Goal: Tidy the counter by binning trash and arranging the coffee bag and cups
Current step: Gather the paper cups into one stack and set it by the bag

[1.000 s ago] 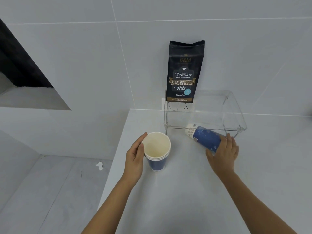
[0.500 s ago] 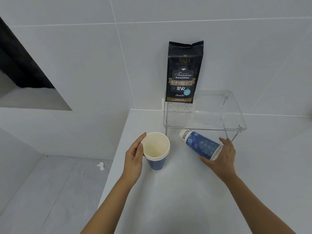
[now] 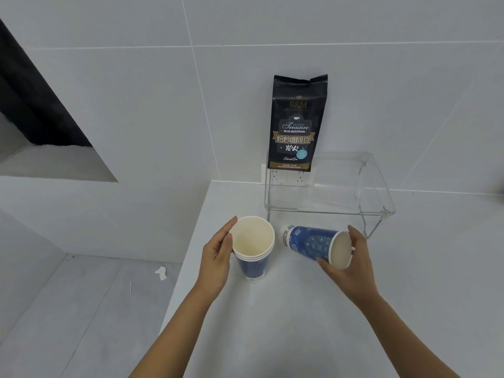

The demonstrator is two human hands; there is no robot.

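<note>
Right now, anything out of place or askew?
One blue cup is on its side in the right hand, not upright like the stack that the left hand steadies. A white scrap lies on the floor. No spill visible.

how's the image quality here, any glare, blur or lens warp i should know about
Head view: soft, even light, faint shadows only; the coffee bag print reads sharply. The clear acrylic shelf shows mostly as edge highlights. Wide-angle warp bends the wall's tile lines. Left hand on the cup stack and right hand on the tilted cup look crisp, no motion blur.
</note>
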